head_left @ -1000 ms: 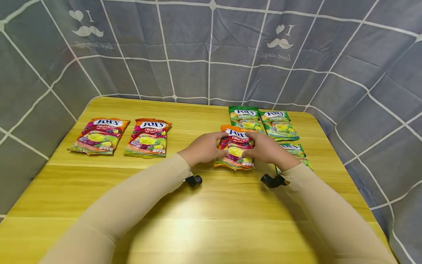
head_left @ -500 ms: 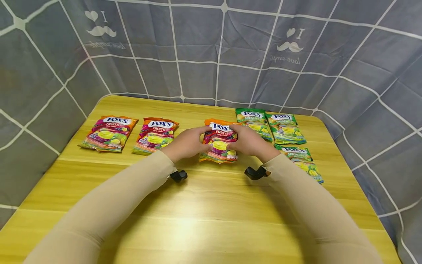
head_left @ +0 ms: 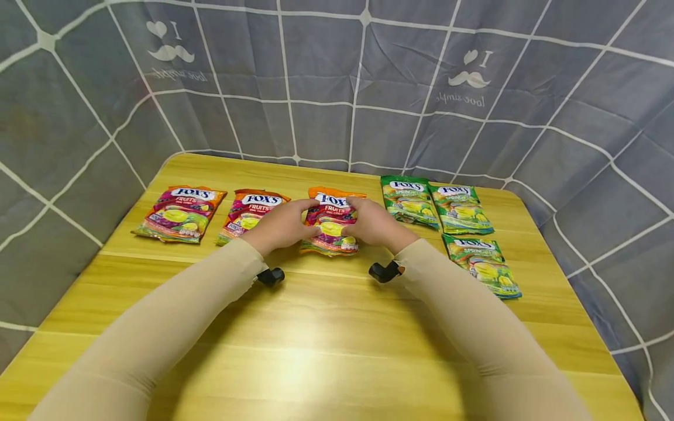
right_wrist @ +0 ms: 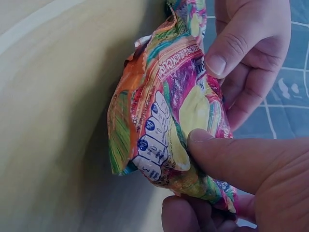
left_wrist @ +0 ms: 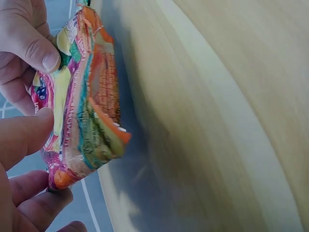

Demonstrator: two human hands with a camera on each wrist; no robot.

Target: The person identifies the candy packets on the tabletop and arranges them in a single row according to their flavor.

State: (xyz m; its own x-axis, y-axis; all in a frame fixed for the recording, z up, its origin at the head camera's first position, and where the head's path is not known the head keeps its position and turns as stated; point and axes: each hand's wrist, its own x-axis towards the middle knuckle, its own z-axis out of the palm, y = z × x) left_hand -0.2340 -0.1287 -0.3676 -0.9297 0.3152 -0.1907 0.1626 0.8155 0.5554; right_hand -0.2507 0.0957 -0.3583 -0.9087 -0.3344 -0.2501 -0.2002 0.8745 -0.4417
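Observation:
Both hands grip a red and orange bag of Fox's Fruits oval candy (head_left: 332, 227) between them, label facing up. My left hand (head_left: 281, 225) pinches its left side, thumb on the front face, fingers behind. The right hand (head_left: 378, 225) pinches the opposite side the same way. In the left wrist view the bag (left_wrist: 79, 104) is clear of the wood and casts a shadow. Another Fruits bag (head_left: 246, 219) lies just left, partly covered by my left hand. Farther left lies one more Fruits bag (head_left: 181, 215).
Three green Fox's Spring bags lie to the right: one at the back (head_left: 408, 203), one beside it (head_left: 463, 210), and one in front (head_left: 484, 267). All rest on the wooden table (head_left: 295, 351). A grey checked curtain (head_left: 321, 70) encloses the back and sides.
Both hands have carried the held candy bag leftward, away from the green bags and closer to the other Fruits bags. The head view has shifted slightly.

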